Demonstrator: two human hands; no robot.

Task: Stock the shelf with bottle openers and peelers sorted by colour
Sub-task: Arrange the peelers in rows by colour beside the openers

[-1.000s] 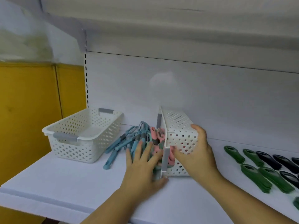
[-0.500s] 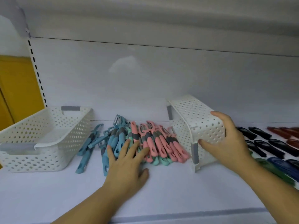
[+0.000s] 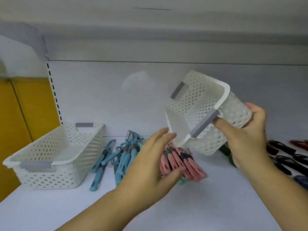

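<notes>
step: peelers look tipped out, unsorted | right hand [image 3: 246, 140] curls round tilted white basket [image 3: 200, 104], held above shelf [image 3: 200, 205] | left hand [image 3: 150, 164], fingers straight and together, over pink peelers [image 3: 186, 167] (blue peelers [image 3: 123, 155] heaped beside) | next: probably park basket, separate colours

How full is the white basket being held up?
Empty. The raised basket is tipped, its mouth facing the camera, and only bare perforated walls show inside; the right hand grips it.
</notes>
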